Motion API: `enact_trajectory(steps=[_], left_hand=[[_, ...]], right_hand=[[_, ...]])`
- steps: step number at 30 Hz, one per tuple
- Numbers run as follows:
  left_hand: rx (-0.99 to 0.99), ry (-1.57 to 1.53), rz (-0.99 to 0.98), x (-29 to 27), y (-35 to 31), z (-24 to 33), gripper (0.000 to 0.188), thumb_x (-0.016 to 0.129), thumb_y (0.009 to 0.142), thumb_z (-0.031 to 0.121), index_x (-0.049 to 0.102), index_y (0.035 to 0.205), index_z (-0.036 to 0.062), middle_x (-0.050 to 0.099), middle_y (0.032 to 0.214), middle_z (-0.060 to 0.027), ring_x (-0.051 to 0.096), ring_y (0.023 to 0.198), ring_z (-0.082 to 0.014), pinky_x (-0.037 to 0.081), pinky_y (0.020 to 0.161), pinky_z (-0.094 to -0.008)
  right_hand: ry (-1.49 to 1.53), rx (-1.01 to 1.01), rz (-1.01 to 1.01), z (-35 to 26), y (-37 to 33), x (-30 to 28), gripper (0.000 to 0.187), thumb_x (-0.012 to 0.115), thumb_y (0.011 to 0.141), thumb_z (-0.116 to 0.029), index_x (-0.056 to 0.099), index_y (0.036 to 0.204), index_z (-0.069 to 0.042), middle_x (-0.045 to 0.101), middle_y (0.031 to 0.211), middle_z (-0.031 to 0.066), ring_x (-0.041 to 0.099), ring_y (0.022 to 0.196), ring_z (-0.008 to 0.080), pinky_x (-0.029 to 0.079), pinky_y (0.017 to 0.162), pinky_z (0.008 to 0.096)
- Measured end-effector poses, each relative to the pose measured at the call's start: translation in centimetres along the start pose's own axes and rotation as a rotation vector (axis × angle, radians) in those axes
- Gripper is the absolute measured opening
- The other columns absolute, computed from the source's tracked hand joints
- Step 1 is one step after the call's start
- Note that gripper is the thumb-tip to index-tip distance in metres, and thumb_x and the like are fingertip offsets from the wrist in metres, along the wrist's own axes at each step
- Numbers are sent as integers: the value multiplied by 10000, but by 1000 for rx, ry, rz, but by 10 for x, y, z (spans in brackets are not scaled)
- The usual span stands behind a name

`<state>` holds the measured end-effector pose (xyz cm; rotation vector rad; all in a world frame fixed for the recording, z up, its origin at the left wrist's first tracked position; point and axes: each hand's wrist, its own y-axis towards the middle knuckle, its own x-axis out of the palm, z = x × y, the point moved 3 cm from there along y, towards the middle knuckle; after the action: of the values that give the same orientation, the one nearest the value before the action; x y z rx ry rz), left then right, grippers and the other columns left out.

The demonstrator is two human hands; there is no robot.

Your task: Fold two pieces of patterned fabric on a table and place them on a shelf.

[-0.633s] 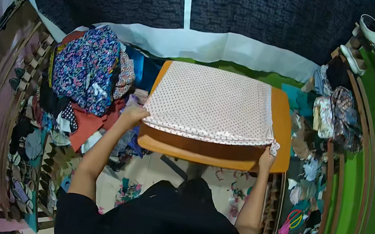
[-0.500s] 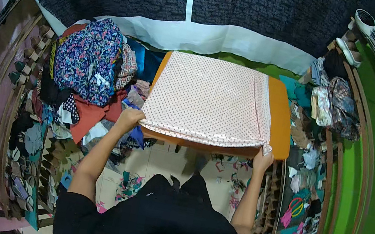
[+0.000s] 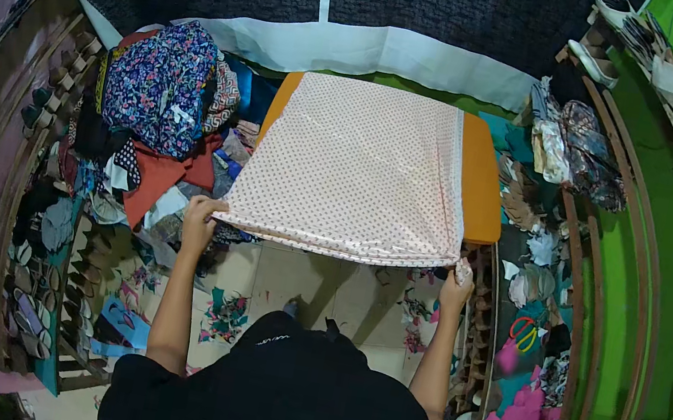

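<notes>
A pale pink cloth with small dark dots (image 3: pixel 354 159) lies spread over an orange table (image 3: pixel 484 182). Its near edge is pulled out past the table's front and hangs taut between my two hands. My left hand (image 3: pixel 200 220) grips the near left corner, fingers closed over the fabric. At the near right corner my right hand (image 3: pixel 456 287) is closed on the cloth, with a bunched bit showing above the fist. Wrinkles run along the cloth's right side toward that hand. Orange tabletop shows along the right and at the far left corner.
Left of the table is a heap of clothes with a blue floral bundle (image 3: pixel 161 89) on top. Shoe racks (image 3: pixel 55 97) line the left wall. On the right, red-and-yellow-handled scissors (image 3: pixel 524 333) lie among scraps. Fabric scraps (image 3: pixel 225 316) litter the tiled floor. A dark curtain (image 3: pixel 445 4) hangs behind.
Both hands have drawn the cloth's near edge toward me and off the table's front edge. My view has shifted slightly, and my body stands a little farther back.
</notes>
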<state>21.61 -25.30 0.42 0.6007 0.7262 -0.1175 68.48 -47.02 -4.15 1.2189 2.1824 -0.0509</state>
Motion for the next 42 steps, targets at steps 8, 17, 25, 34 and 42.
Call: enact_trajectory(steps=[8,17,25,34,42], left_hand=[[-228,-352,286,2,-68,45,166,448,680,-66,518,821,-14,565,940,-156,526,907,-213,388,809,-302],[9,-711,631,-16,-106,120,394,464,822,396,312,935,51,442,1101,-255,466,1004,-275,365,867,-372],[145,-564,784,-50,-108,153,252,428,856,258,336,938,38,519,881,-165,520,780,-188,420,713,-298],[184,-233,974,-57,-52,146,284,458,844,253,437,896,-25,468,831,-82,494,690,-151,406,634,-259],[408,-156,817,-93,56,169,411,435,818,431,351,921,42,455,659,-70,461,543,-138,387,525,-258]], right_hand=[[181,-313,-120,4,-21,-59,275,470,758,-42,501,1024,17,506,1054,177,473,1006,275,354,852,328],[168,22,-260,18,-38,-123,257,433,863,-175,499,1045,-7,536,931,80,518,825,178,403,701,263],[318,-128,-262,-8,-38,-152,291,419,875,-251,534,986,-8,557,892,44,506,793,122,403,682,249],[682,156,-761,-70,-5,-142,343,498,812,-262,484,1051,-17,535,942,55,501,836,116,406,744,273],[191,-83,-977,-153,49,-133,570,689,552,-55,466,1072,8,531,1016,51,479,920,130,378,817,261]])
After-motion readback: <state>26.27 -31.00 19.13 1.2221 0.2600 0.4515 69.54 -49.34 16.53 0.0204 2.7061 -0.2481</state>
